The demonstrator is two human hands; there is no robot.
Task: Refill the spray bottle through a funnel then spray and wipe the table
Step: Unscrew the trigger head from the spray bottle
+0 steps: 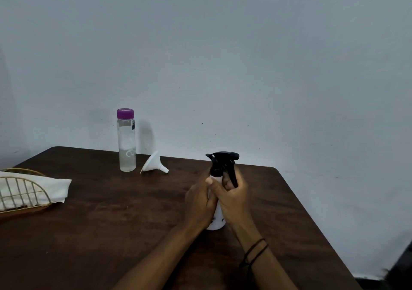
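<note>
A white spray bottle with a black trigger head stands upright on the dark wooden table. My left hand wraps its left side and my right hand grips its right side just under the trigger. A clear water bottle with a purple cap stands upright at the back left, partly filled. A white funnel lies on its side just right of that bottle. A folded white cloth rests at the left.
A gold wire basket on a wooden base holds the cloth at the table's left edge. A pale wall rises behind the table. The table's right edge slants down toward the lower right corner.
</note>
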